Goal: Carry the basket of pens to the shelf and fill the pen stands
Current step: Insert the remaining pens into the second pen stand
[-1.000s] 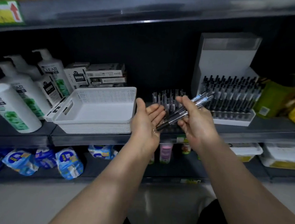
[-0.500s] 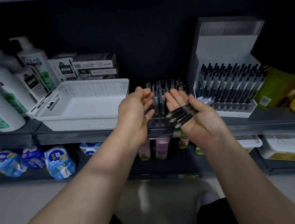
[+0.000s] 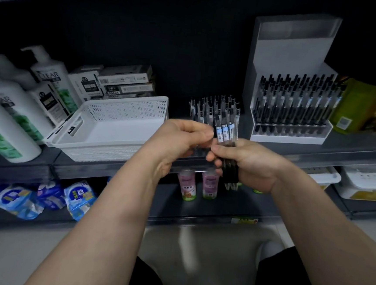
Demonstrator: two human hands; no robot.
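Showing the word CLEAR in grey capitals, a white pump bottle (image 3: 49,75) stands far left on the shelf (image 3: 352,146) among similar bottles with green and black labels. To its right lie stacked boxes (image 3: 124,82); their print is too blurred to read. The white basket (image 3: 122,101) sits on the same shelf just left of the hands, its perforated wall facing near.

Both forearms reach in from the near edge and meet in the middle. The right hand (image 3: 255,164) is clenched round a bundle of pens (image 3: 225,132), fingers curled about the black lower barrels, tips pointing down and the clear upper halves standing upright. Each pen carries a small white and blue barcode sticker, too small to read. The left hand (image 3: 178,139), knuckles up, has its grip curled, pinching the leftmost pen of the bundle just below the stickers.

Directly behind the bundle stands a small pen stand (image 3: 208,107) holding clear pens. To the far right a tall white pen stand (image 3: 289,140) holds rows of black-capped pens, beside yellow-green pouches (image 3: 353,107).
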